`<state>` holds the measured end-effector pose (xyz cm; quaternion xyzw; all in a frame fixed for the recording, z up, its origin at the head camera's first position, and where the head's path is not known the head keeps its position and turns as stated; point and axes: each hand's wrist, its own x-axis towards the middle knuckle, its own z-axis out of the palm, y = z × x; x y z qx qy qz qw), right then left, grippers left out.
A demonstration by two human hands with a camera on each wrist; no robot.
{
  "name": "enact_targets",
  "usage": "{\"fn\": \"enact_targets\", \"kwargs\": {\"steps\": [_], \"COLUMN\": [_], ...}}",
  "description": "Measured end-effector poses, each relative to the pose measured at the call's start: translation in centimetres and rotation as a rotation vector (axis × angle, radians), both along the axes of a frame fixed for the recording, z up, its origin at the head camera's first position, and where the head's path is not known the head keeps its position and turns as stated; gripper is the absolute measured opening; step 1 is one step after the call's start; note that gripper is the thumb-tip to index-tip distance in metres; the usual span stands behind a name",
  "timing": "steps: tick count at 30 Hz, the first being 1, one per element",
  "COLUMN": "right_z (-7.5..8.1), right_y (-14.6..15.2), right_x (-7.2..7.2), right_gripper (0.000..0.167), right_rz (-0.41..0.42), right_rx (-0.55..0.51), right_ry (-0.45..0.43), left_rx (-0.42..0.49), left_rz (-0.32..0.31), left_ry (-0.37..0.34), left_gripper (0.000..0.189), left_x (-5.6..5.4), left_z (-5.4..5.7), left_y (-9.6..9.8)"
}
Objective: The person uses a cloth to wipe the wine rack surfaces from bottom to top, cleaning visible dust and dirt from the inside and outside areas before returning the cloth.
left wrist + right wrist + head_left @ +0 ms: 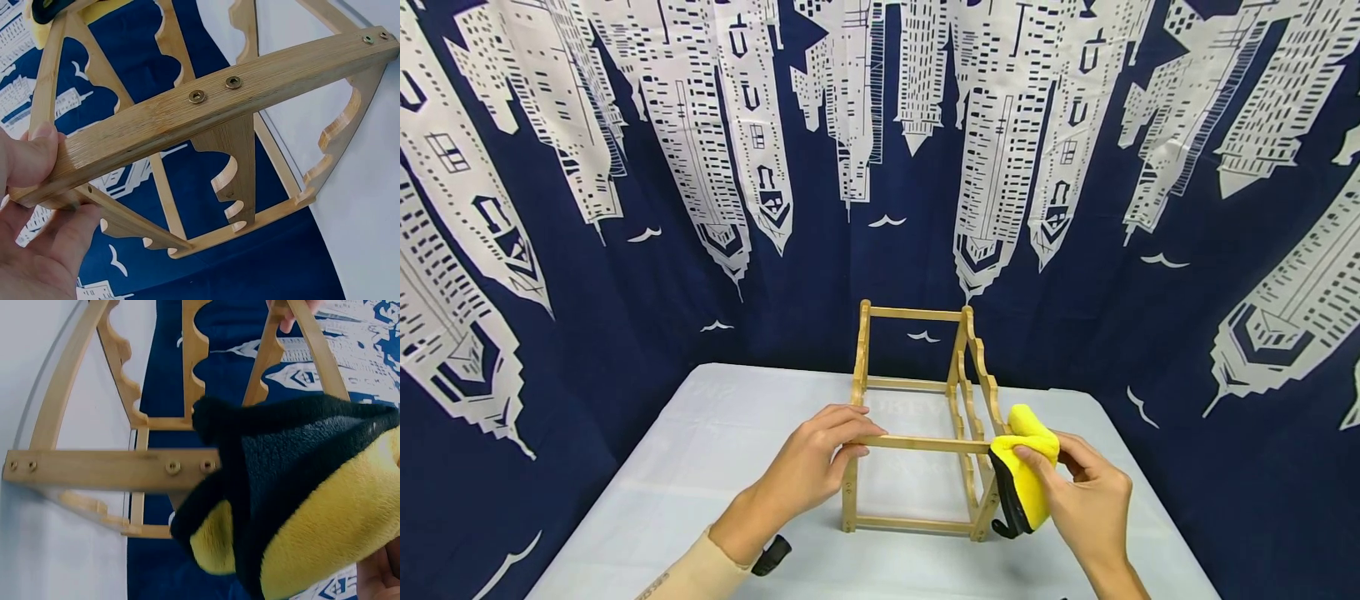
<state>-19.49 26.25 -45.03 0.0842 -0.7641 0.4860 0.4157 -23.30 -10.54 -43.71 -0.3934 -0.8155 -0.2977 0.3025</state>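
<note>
A light wooden rack [925, 444] with scalloped side rails stands upright on the table. My left hand [816, 454] grips its near upper left corner, thumb and fingers around the wood; the left wrist view shows the thumb on the end of a post [156, 122] with brass screws. In my right hand [1093, 496] is a yellow cloth [1033, 475] with a black edge and dark underside, pinched between thumb and fingers. That cloth lies against the rack's near upper right corner. In the right wrist view the cloth [331, 519] hides part of the screwed post [94, 469].
A white-covered table [715, 450] lies under the rack. Behind it hangs a dark blue curtain [805, 308] printed with white buildings and birds. A black band [771, 556] is near the left wrist.
</note>
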Motion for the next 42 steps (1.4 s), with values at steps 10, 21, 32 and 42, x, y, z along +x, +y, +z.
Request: {"fn": "enact_targets", "kwargs": {"steps": [10,21,32,42], "right_z": [-0.2,-1.4,-2.9,-3.5], "right_y": [3.4,6.4,7.4,7.7], "right_x": [0.0,-1.3,-2.6,-2.8], "right_gripper": [0.029,0.030,0.033,0.038], "right_rz": [-0.086,-0.199,-0.225,-0.186], "right_rx": [-0.009,-0.041,-0.017,-0.012], "right_ry": [-0.075,-0.233,-0.333,-0.367], "left_rx": [-0.002,0.015,-0.111,-0.157], "left_rz": [0.049,0.017,0.028,0.150], "left_ry": [-0.016,0.082,0.042,0.040], "left_gripper": [0.035,0.029,0.035,0.036], "left_x": [0.4,1.2,0.1,-0.8], "left_z": [0.7,3.0,3.0,2.3], "left_y": [0.6,6.1,13.6,16.7]}}
